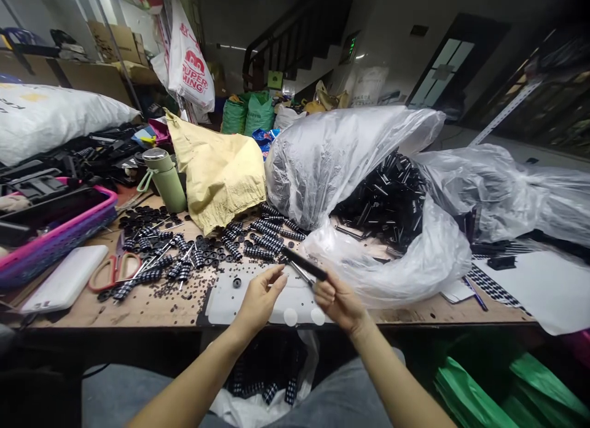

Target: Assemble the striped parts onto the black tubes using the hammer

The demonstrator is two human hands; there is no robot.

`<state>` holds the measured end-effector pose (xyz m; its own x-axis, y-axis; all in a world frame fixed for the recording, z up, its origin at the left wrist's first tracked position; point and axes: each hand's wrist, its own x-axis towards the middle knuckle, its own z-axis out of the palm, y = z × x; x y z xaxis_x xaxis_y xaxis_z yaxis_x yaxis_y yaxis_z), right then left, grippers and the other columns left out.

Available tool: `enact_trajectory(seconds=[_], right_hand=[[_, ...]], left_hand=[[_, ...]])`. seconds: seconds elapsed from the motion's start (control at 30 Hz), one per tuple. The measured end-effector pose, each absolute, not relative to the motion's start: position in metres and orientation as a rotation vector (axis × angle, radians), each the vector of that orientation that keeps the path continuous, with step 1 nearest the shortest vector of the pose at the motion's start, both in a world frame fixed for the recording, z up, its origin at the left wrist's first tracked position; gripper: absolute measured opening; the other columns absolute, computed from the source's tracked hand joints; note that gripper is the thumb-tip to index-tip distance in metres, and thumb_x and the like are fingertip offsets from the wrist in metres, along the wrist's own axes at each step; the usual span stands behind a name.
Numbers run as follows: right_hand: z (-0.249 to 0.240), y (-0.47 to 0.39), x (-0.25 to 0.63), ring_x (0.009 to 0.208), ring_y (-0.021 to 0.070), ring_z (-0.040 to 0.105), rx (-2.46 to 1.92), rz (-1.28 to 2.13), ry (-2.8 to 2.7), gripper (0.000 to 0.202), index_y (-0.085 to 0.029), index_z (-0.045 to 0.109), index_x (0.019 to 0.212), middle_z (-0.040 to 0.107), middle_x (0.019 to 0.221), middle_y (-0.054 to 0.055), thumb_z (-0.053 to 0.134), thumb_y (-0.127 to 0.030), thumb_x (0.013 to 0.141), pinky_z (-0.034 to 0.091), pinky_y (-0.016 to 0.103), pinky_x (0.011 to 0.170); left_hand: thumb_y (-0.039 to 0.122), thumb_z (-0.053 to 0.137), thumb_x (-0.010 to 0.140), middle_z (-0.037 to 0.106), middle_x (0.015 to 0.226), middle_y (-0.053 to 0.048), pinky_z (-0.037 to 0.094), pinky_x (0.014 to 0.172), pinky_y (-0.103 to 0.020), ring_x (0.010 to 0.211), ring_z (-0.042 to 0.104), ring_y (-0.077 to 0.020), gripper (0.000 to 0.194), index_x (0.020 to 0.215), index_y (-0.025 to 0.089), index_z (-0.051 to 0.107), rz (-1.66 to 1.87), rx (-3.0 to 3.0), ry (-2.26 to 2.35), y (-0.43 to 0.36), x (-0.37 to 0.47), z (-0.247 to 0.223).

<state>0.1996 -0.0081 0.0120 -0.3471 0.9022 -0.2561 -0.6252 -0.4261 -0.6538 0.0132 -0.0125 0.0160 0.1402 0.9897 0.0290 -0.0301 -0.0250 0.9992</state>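
Observation:
My right hand (340, 300) grips a slim black plastic bar (304, 264), which points up and to the left. A thin metal rod (300, 273) shows just under the bar, reaching back to the same fingers. Beside it, my left hand (262, 294) hovers over a pale flat mat (221, 305), its thumb and fingers apart and nothing visible in them. Beyond both hands lie several black-and-white ribbed rollers (259, 253). One small black ring (236, 283) rests on the mat to the left of my left hand.
Left are red-handled scissors (115, 271), a white slab (64, 279), a pink-rimmed basket (99, 200) and a green flask (165, 181). A yellow sack (225, 176) stands behind. Clear plastic bags (318, 163) hold black parts (387, 200). White paper (544, 286) lies right.

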Motion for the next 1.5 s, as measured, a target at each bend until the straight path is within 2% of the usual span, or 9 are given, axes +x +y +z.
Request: enact_trajectory(seconds=[0.13, 0.23, 0.37, 0.57, 0.7, 0.9, 1.2, 1.37, 1.5], right_hand=[[-0.003, -0.038, 0.160, 0.044, 0.0027, 0.042, -0.755, 2.013, -0.456, 0.025, -0.018, 0.051, 0.076, 0.047, 0.053, -0.006, 0.061, -0.040, 0.073, 0.034, 0.012, 0.042], [-0.007, -0.052, 0.146, 0.076, 0.0126, 0.058, -0.877, 1.965, -0.572, 0.048, -0.022, 0.050, 0.099, 0.058, 0.095, 0.003, 0.058, -0.057, 0.068, 0.047, 0.023, 0.061], [-0.009, -0.058, 0.134, 0.108, 0.0226, 0.047, -1.063, 1.786, -0.775, 0.066, -0.023, 0.045, 0.110, 0.046, 0.121, 0.007, 0.070, -0.050, 0.055, 0.045, 0.034, 0.082], [-0.018, -0.035, 0.154, 0.113, 0.0296, 0.042, -1.601, 1.161, -1.293, 0.081, -0.022, 0.040, 0.118, 0.046, 0.119, 0.010, 0.070, -0.050, 0.048, 0.035, 0.046, 0.093], [-0.028, -0.029, 0.168, 0.121, 0.0336, 0.029, -1.824, 0.619, -1.791, 0.097, -0.020, 0.033, 0.126, 0.038, 0.126, 0.012, 0.072, -0.049, 0.043, 0.022, 0.048, 0.100], [-0.040, -0.033, 0.172, 0.121, 0.0369, 0.028, -1.866, 0.482, -1.994, 0.105, -0.019, 0.025, 0.132, 0.034, 0.130, 0.015, 0.068, -0.060, 0.045, 0.023, 0.051, 0.099], [-0.043, -0.034, 0.168, 0.120, 0.0379, 0.028, -1.842, 0.472, -1.985, 0.109, -0.024, 0.018, 0.134, 0.032, 0.130, 0.014, 0.071, -0.056, 0.044, 0.023, 0.055, 0.096], [-0.026, -0.043, 0.164, 0.129, 0.0294, 0.014, -1.527, 0.726, -2.023, 0.108, -0.020, 0.002, 0.137, 0.013, 0.140, 0.013, 0.070, -0.036, 0.054, 0.021, 0.047, 0.104], [-0.008, -0.046, 0.158, 0.129, 0.0290, 0.016, -1.332, 0.827, -2.021, 0.105, -0.022, 0.009, 0.136, 0.017, 0.137, 0.013, 0.073, -0.033, 0.052, 0.023, 0.047, 0.103]], left_hand=[[0.040, 0.054, 0.076, 0.060, 0.064, -0.004, 0.046, 0.059, -0.027, 0.061, 0.056, -0.0145, 0.028, 0.073, 0.012, 0.059, 1.282, 1.143, 1.148, -0.019, 0.017, 0.013], [0.032, 0.049, 0.080, 0.061, 0.069, -0.006, 0.045, 0.064, -0.031, 0.067, 0.056, -0.0169, 0.020, 0.072, 0.016, 0.060, 1.321, 1.712, 1.281, -0.036, 0.011, 0.003], [0.020, 0.036, 0.084, 0.062, 0.078, -0.010, 0.046, 0.065, -0.035, 0.072, 0.056, -0.0196, 0.026, 0.077, 0.017, 0.060, 1.120, 2.368, 1.226, -0.054, 0.005, -0.012], [0.023, 0.038, 0.083, 0.056, 0.106, -0.012, 0.042, 0.083, -0.041, 0.099, 0.049, -0.0240, 0.033, 0.113, 0.016, 0.051, 0.899, 2.433, 1.443, -0.005, -0.024, -0.010], [0.011, 0.036, 0.079, 0.057, 0.103, -0.014, 0.037, 0.083, -0.046, 0.102, 0.046, -0.0287, 0.031, 0.101, 0.016, 0.058, 0.568, 2.496, 1.653, 0.063, -0.048, -0.011], [0.012, 0.044, 0.076, 0.059, 0.085, -0.009, 0.039, 0.079, -0.037, 0.087, 0.053, -0.0223, 0.023, 0.093, 0.016, 0.059, 0.488, 2.547, 1.453, 0.084, -0.056, -0.001], [0.037, 0.048, 0.080, 0.056, 0.087, -0.004, 0.043, 0.075, -0.030, 0.082, 0.053, -0.0155, 0.025, 0.097, 0.019, 0.054, 1.116, 1.678, 1.155, 0.011, -0.035, -0.002], [0.048, 0.039, 0.082, 0.042, 0.059, 0.006, 0.031, 0.040, -0.017, 0.042, 0.039, -0.0051, 0.039, 0.108, 0.019, 0.043, 1.256, 0.870, 0.918, 0.006, -0.009, -0.016], [0.050, 0.049, 0.076, 0.039, 0.051, 0.009, 0.021, 0.031, -0.014, 0.031, 0.028, -0.0021, 0.047, 0.110, 0.017, 0.045, 1.084, 0.698, 0.758, 0.002, -0.008, -0.004]])
